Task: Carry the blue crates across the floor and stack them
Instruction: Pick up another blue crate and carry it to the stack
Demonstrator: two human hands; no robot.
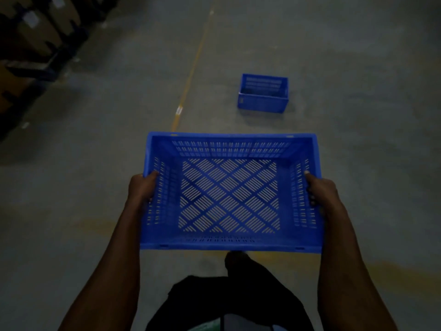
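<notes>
1. I held one blue crate (230, 194) off the floor (358, 163) in front of my body, open side up and roughly level, with nothing inside it.
2. My left hand (143, 187) was clamped on the crate's left short wall, thumb lying over the rim and the other fingers hidden on the outside.
3. My right hand (318, 189) gripped the opposite short wall the same way: thumb on the rim, fingertips curled through the wall slots.
4. Both grips sat about midway along the side walls, so the crate's long walls ran across between my two hands.
5. Through the slotted bottom between my hands, the pale floor was visible.
6. A second blue crate (263, 93) stood on the floor well beyond the held one, ahead of my right hand, upright and open.
7. A yellow floor line (191, 72) ran away from the far rim of the held crate, ahead of my left hand, passing left of the second crate.
8. Cardboard boxes (35, 29) on dark racking stood far off to the left of my left grip; the view there was dim and blurred.
9. Dark clothing (233, 295) showed below the near rim, between my forearms.
</notes>
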